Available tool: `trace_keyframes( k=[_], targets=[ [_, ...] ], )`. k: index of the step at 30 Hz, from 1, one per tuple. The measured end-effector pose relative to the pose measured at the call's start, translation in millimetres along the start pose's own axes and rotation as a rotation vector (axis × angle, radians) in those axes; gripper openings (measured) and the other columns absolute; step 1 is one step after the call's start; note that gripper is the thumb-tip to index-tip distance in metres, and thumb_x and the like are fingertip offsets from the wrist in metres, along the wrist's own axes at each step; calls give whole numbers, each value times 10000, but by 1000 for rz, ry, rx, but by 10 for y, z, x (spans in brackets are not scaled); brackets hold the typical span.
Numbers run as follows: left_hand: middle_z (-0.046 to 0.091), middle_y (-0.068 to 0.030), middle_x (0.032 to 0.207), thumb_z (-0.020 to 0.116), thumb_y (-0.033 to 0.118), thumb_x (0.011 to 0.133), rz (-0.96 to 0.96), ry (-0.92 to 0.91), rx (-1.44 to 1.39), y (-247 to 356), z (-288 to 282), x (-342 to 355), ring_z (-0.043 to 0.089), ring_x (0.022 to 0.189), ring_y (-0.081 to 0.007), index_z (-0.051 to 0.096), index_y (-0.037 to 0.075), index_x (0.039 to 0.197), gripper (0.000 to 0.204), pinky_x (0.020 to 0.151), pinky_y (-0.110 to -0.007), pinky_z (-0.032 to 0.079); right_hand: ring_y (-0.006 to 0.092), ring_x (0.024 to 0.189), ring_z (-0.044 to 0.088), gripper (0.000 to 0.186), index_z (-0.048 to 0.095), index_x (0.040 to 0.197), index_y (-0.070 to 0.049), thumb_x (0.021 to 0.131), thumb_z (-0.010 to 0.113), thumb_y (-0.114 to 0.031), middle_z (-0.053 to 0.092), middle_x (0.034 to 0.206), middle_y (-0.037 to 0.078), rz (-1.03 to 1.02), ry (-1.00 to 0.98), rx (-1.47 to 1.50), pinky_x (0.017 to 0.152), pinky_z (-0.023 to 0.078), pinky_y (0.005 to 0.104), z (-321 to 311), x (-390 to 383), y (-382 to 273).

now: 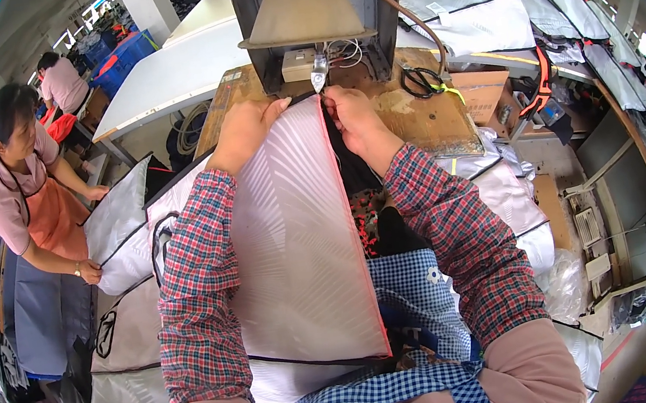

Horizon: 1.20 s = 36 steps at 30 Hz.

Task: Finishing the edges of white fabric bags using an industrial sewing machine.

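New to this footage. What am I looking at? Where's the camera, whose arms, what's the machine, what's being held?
One view only: a fisheye camera worn on the person's head, looking down, so straight edges bend near the rim. The two plaid-sleeved forearms coming up from the bottom are the wearer's own. The left hand and right hand both grip the top of a pale ribbed fabric panel with a red edge, holding it under the small metal head of a bench machine. On the wooden bench lie black scissors and a cardboard box. Similar panels are stacked at left, where a co-worker in an orange apron handles one.
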<state>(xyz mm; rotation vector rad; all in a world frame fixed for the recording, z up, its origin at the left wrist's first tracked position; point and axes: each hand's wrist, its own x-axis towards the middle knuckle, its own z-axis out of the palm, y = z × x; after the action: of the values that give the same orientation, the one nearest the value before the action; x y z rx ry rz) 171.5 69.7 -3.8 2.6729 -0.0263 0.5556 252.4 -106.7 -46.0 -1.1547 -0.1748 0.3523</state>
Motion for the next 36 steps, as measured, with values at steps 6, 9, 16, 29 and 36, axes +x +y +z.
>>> trace_keyframes(
  k=[6,9,16,29,36],
  targets=[
    [618,-255,724,555,445,927,17,13,-41,37,23,26,612,696,-411,695,-25,831,500,653,-453,473,88,602,472,151,560,738,-132,878,561,-191,535,693,-38,-42,-9,107,518,346,244,-99,59,-9],
    [612,-251,700,555,450,930,-22,57,-119,-68,-40,-38,608,669,-401,685,-37,821,515,636,-439,469,96,619,491,165,551,744,-126,895,553,-192,545,715,-23,-74,-70,284,525,386,255,-156,46,-146],
    [487,-148,540,538,483,944,-15,-131,-320,-481,-167,-491,445,500,-204,616,-58,726,588,540,-392,401,104,500,492,259,565,788,-80,932,602,-293,533,599,-19,-265,-359,-912,474,371,266,-1049,-469,-399],
    [512,-106,564,556,444,942,-39,-426,-369,-71,104,-1395,428,536,-142,602,-56,750,538,530,-359,396,214,1341,359,452,548,1268,-184,816,571,-192,455,1390,-40,-1563,-1164,-1660,1128,231,482,-323,-1592,163],
    [646,-177,864,571,355,943,8,-175,-505,-161,79,-1882,582,721,-229,629,-29,1004,394,686,-359,470,180,1164,484,213,614,1000,-198,788,596,-200,561,1146,-53,-1826,-1264,-1506,1059,322,467,48,-1594,402]
  ],
)
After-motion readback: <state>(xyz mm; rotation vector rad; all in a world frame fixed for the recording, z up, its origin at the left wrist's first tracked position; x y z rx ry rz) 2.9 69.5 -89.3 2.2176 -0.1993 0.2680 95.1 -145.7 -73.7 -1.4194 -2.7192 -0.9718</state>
